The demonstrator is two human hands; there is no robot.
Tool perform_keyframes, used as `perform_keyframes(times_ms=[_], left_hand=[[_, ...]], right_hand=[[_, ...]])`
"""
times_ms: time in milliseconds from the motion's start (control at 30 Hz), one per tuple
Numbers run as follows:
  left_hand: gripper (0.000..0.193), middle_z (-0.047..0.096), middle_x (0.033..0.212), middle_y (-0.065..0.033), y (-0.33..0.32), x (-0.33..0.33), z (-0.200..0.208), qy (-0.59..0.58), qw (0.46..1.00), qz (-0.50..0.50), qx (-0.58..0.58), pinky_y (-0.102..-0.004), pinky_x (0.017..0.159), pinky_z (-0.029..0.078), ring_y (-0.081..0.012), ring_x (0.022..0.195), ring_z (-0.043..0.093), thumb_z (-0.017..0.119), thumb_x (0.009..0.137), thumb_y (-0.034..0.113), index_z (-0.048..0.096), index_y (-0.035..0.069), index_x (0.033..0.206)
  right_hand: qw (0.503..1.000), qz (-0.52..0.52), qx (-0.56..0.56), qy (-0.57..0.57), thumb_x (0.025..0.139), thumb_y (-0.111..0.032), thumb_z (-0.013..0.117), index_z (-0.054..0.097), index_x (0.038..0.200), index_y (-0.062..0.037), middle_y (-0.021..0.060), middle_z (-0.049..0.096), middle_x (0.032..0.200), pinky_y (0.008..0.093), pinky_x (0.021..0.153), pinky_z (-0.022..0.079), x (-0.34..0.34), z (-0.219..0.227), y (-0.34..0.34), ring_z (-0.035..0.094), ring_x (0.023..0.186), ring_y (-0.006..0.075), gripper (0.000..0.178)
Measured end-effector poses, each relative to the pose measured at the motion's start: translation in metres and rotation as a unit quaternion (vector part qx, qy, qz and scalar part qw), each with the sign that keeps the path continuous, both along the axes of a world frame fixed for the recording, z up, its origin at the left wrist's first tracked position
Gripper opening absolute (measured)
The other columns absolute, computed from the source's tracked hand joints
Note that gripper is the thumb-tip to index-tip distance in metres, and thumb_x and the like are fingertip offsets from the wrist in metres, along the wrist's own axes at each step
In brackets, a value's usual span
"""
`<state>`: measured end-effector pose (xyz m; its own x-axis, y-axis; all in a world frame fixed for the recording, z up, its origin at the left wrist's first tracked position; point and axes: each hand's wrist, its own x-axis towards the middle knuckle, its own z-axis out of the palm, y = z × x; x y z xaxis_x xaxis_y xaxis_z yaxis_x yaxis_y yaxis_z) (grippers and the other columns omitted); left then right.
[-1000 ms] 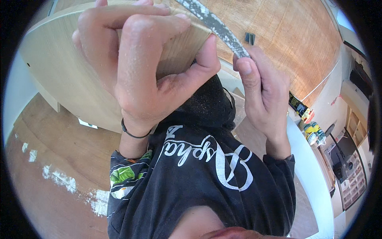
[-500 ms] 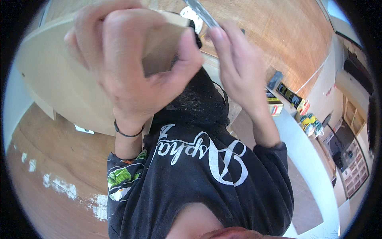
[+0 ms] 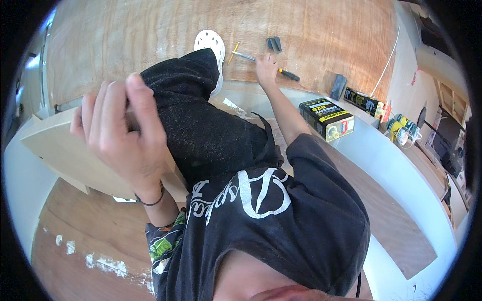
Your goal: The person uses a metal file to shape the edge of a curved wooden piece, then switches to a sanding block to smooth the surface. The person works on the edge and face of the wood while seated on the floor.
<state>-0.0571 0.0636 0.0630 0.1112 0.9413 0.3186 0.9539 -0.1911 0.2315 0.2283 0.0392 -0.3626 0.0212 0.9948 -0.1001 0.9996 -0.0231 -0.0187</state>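
My left hand [image 3: 120, 130] is raised at the left, above a pale curved wooden panel [image 3: 65, 153]. Its fingers are curled toward the thumb, and what lies between them, if anything, is hidden. My right hand [image 3: 266, 69] reaches far out to the wooden board, its fingers closed over a slim silver metal tool [image 3: 244, 55]. A black-and-yellow handle [image 3: 289, 75] shows on the other side of that hand; whether it belongs to the silver tool is covered by the fingers. A yellow pencil-like stick [image 3: 233, 53] lies by the silver tip.
The large wooden board [image 3: 125, 30] spans the far side. On it lie a dark grey angled piece [image 3: 274, 44] and a grey block [image 3: 338, 86]. A black-and-yellow adhesive can [image 3: 326, 118], a black box [image 3: 365, 103] and yellow-green containers [image 3: 400, 130] stand at the right. My white clog [image 3: 211, 44] rests on the board.
My right hand has moved away from my body with the silver tool, down to the board. My left hand has drawn back left and lower, its fingers closing up. My view has widened.
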Motion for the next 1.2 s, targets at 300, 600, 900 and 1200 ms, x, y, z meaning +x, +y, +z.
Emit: perform_keyframes(times_ms=[300,600,900,1200], left_hand=[[0.014,0.061,0.082,-0.0088,0.003,-0.018,0.003,0.008,0.994,-0.104,0.020,-0.0365,0.086,0.037,-0.0255,0.078,0.057,0.058,0.082,0.015,0.066,0.004,0.083],[0.022,0.064,0.092,-0.0115,0.073,-0.105,-0.010,-0.146,0.989,0.018,0.018,-0.0326,0.086,0.043,-0.0182,0.088,0.059,0.046,0.097,0.018,0.060,0.002,0.096],[0.025,0.058,0.090,-0.0146,0.104,-0.141,-0.034,-0.206,0.965,0.075,0.146,-0.0381,0.079,0.045,-0.0273,0.086,0.057,0.046,0.103,0.021,0.058,0.000,0.101],[0.017,0.054,0.086,-0.0141,0.089,-0.146,-0.018,-0.261,0.949,0.105,0.144,-0.0384,0.074,0.046,-0.0252,0.080,0.056,0.045,0.103,0.016,0.045,0.006,0.117]], right_hand=[[0.701,-0.618,0.024,0.355,0.085,-0.027,0.058,0.058,0.117,-0.0055,0.0249,0.069,0.092,0.0485,0.075,0.055,0.029,-0.079,-0.033,0.070,0.090,0.0369,0.038],[0.365,-0.313,-0.027,0.876,0.105,-0.042,0.044,0.052,0.113,-0.0080,-0.0051,0.039,0.064,0.0195,0.036,0.030,-0.024,0.198,-0.033,0.037,0.047,0.0034,0.036],[0.532,-0.007,-0.133,0.836,0.108,-0.027,0.038,0.051,0.115,-0.0017,-0.0052,0.040,0.066,0.0203,0.048,0.030,-0.214,0.362,-0.019,0.035,0.055,0.0019,0.029],[0.588,0.051,-0.078,0.803,0.109,-0.030,0.036,0.050,0.111,-0.0036,-0.0046,0.038,0.065,0.0202,0.042,0.026,-0.265,0.343,-0.021,0.032,0.049,0.0020,0.030]])
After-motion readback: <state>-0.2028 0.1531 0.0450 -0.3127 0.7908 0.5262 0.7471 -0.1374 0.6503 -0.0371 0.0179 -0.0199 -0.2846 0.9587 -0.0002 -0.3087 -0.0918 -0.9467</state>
